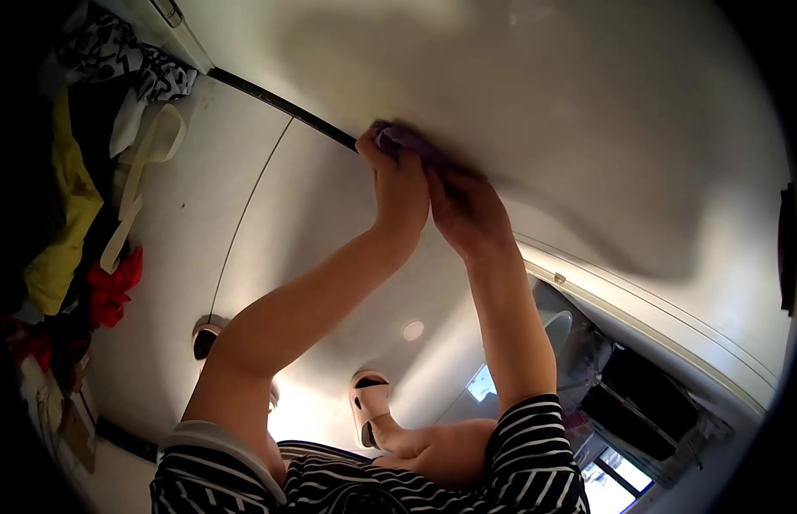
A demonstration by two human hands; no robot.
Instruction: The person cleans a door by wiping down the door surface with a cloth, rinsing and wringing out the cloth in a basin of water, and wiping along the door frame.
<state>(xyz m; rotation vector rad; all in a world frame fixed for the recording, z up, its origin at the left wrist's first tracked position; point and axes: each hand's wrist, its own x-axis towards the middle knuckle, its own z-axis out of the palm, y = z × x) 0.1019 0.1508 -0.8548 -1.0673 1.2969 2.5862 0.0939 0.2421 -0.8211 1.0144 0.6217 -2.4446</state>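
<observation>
A bunched purple cloth (407,141) is up against a pale, smooth upright panel (587,94). My left hand (398,190) is closed on the cloth's left end, its fingers wrapped round it. Right beside it, my right hand (471,210) is closed on the cloth's other end, with its fingertips in shadow. The two hands touch or nearly touch at the wrists' inner sides. Part of the cloth is hidden behind the fingers.
Clothes hang or lie along the left, among them a yellow garment (73,214), a red cloth (114,287) and a pale strap (137,197). A dark strip (283,104) edges the tiled floor (270,197). A dark chair-like object (643,403) stands at lower right.
</observation>
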